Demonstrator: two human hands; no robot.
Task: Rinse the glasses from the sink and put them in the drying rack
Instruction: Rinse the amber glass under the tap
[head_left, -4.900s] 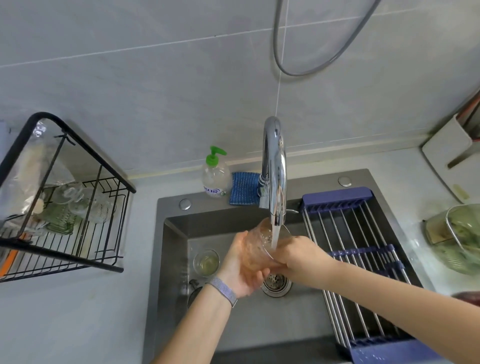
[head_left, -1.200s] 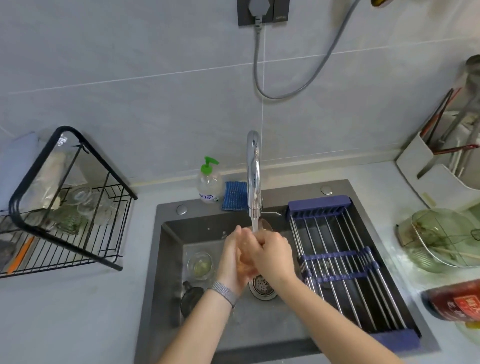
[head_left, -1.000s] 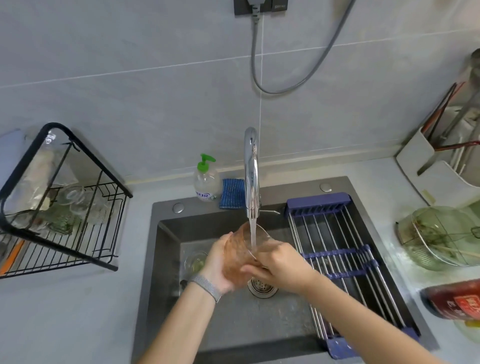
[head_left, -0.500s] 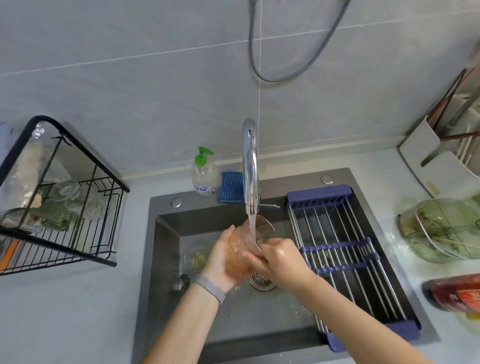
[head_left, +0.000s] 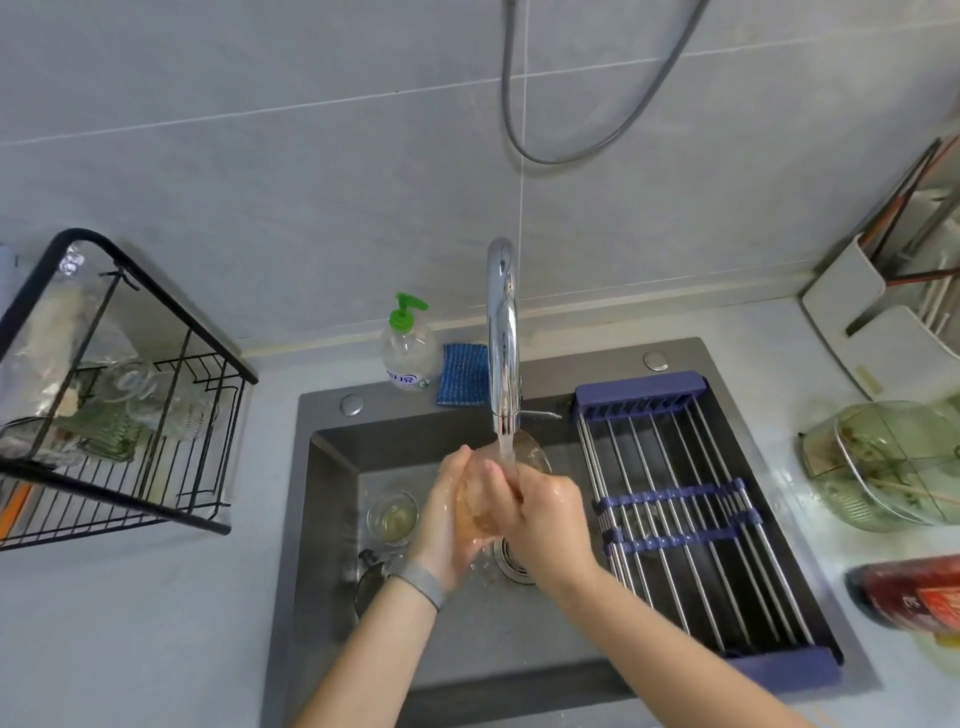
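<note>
Tilting the amber glass (head_left: 475, 499) sideways since a moment ago, left hand (head_left: 447, 512) and right hand (head_left: 540, 512) both grip it under the faucet (head_left: 502, 332); rinsing nears done.

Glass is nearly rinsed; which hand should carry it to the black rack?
Probably left. The left hand already cups the glass and is nearer the drying rack; the right hand would cross over.

Soft, even daylight fills the scene, with weak shadows only. The faucet (head_left: 502, 332) above the hands (head_left: 498, 512) carries a bright streak of glare, and the wet surface (head_left: 779, 395) to their right shines in patches. Inside the sink (head_left: 332, 467) the walls fall darker. Wide-angle distortion bends the wall tile lines and the rack (head_left: 119, 384) far left of the hands. Edges look slightly soft; the bottle (head_left: 909, 592) at far right is blurred.
</note>
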